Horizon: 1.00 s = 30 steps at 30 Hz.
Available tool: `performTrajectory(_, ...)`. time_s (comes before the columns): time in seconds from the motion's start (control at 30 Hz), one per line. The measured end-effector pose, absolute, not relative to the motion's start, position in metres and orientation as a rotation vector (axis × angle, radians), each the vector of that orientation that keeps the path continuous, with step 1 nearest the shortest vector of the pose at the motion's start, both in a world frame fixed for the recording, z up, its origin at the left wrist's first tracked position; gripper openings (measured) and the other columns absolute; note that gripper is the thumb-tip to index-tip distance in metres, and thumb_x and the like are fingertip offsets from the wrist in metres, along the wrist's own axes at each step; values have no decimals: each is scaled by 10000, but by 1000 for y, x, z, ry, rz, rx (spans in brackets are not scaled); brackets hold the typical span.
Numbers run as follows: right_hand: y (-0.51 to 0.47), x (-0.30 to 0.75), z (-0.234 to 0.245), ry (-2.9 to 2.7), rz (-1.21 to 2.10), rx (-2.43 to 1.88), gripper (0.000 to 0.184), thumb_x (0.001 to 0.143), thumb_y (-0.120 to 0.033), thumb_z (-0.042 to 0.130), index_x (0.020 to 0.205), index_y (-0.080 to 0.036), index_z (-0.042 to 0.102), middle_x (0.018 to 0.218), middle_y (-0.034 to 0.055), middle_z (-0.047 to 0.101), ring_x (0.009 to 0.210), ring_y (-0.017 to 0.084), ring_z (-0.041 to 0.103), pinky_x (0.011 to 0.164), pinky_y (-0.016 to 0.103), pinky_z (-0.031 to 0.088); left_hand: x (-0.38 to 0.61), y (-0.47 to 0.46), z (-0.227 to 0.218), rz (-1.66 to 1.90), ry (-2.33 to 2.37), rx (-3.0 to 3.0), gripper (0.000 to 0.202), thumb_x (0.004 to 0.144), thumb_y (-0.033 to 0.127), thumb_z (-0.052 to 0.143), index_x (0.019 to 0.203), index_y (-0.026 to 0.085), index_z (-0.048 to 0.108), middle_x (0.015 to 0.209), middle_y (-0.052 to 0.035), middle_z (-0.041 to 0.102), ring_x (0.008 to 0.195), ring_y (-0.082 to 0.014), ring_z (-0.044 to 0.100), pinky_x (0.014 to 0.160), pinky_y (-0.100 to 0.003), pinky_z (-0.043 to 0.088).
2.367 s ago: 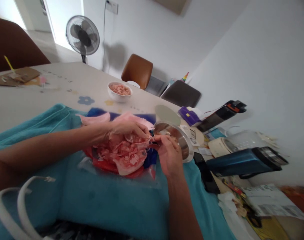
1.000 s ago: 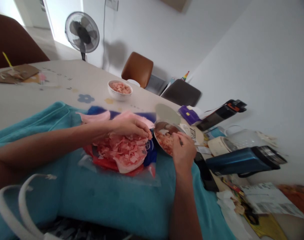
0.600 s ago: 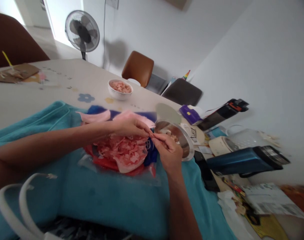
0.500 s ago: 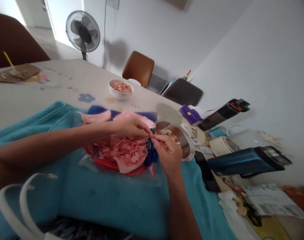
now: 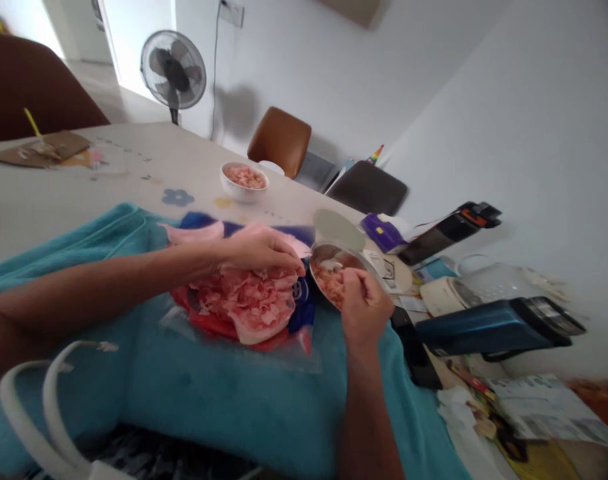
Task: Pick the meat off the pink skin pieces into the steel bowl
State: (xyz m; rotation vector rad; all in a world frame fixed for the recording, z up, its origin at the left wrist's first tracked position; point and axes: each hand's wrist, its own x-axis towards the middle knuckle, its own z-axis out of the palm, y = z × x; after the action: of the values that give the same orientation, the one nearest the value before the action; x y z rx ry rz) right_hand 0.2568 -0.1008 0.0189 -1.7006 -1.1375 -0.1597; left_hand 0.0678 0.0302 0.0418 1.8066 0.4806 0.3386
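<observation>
My left hand [image 5: 267,255] hovers over a heap of pink, torn membrane-like scraps [image 5: 244,300], its thumb and fingers pinched together; whatever sits between the fingertips is too small to make out. Thick pink peel pieces, like pomelo rind [image 5: 197,233], lie at the heap's far side. Under it all spreads a red and blue plastic bag [image 5: 304,310]. My right hand [image 5: 367,307] is at the near right rim of a steel bowl [image 5: 371,267], fingers curled closed, their tips partly hidden. Inside that bowl are pale pink pulp pieces [image 5: 329,281].
A white bowl [image 5: 244,193] full of pink pieces stands farther back on the table [image 5: 184,150]. A teal cloth [image 5: 209,400] lies beneath the bag. On the right are a blue bottle [image 5: 474,327], a black bottle [image 5: 434,233], a purple pack [image 5: 383,232] and a dark phone-like slab [image 5: 417,353].
My hands were touching at the fingertips and are now apart. The right one has moved right to the steel bowl, while the left stays over the heap.
</observation>
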Motion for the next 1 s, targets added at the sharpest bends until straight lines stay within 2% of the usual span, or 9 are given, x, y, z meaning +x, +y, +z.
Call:
performTrajectory(0.13, -95, 281, 17, -1083, -253, -1957, 395, 840, -526, 515, 691, -201, 683, 724, 78, 716, 698, 229, 626, 701, 350, 456, 61, 16, 50, 226, 608, 1546, 282, 806, 443, 692, 860, 185, 793, 674, -18, 655, 557, -110, 518, 493, -208, 373)
performTrajectory(0.23, -90, 291, 14, -1104, -245, -2041, 383, 792, -529, 544, 794, -191, 724, 819, 105, 735, 749, 255, 631, 735, 383, 460, 56, 0, 57, 177, 706, 1328, 360, 828, 510, 658, 847, 171, 775, 542, 8, 558, 429, -80, 386, 411, -205, 282)
performTrajectory(0.37, -89, 286, 12, -1175, -275, -1878, 369, 827, -486, 526, 800, -182, 733, 868, 117, 740, 848, 264, 655, 829, 403, 482, 52, -14, 58, 230, 765, 1144, 386, 890, 488, 594, 813, 143, 747, 559, -19, 591, 425, -78, 425, 416, -190, 298)
performTrajectory(0.47, -94, 265, 15, -1243, -219, -1677, 350, 886, -469, 522, 806, -194, 725, 849, 87, 733, 834, 232, 665, 802, 371, 513, 50, -18, 52, 222, 736, 1042, 443, 956, 486, 487, 859, 131, 735, 556, -29, 597, 393, -76, 416, 396, -188, 272)
performTrajectory(0.53, -99, 249, 19, -1414, -97, -1493, 253, 893, -403, 559, 908, -221, 735, 942, 64, 730, 873, 208, 671, 768, 339, 534, 49, -19, 47, 225, 710, 996, 473, 970, 501, 455, 867, 125, 724, 535, -22, 587, 356, -66, 369, 386, -193, 262)
performTrajectory(0.63, -103, 230, 23, -1729, 66, -1272, 176, 874, -277, 605, 986, -270, 740, 1094, 52, 697, 1029, 201, 657, 886, 363, 529, 48, -17, 42, 223, 678, 953, 512, 990, 512, 396, 860, 124, 704, 547, -24, 611, 341, -66, 356, 400, -207, 311)
performTrajectory(0.73, -102, 222, 21, -1859, 189, -1237, 194, 860, -227, 609, 986, -292, 741, 1175, 51, 673, 1128, 215, 630, 982, 415, 491, 46, -14, 38, 202, 623, 949, 534, 1006, 515, 337, 913, 135, 700, 558, -21, 632, 377, -94, 441, 463, -230, 408)
performTrajectory(0.87, -100, 219, 17, -1802, 304, -1293, 109, 856, -244, 624, 867, -274, 729, 1136, 46, 687, 1092, 220, 645, 974, 430, 488, 44, -12, 36, 195, 591, 996, 477, 971, 524, 448, 909, 135, 717, 635, -51, 680, 590, -152, 618, 567, -248, 484)
performTrajectory(1.0, -102, 215, 19, -1676, 414, -1300, 103, 857, -247, 600, 796, -243, 683, 1088, 45, 706, 1063, 213, 650, 941, 396, 494, 42, -12, 39, 239, 578, 1003, 352, 954, 432, 529, 906, 147, 730, 722, -64, 710, 786, -174, 664, 638, -235, 503)
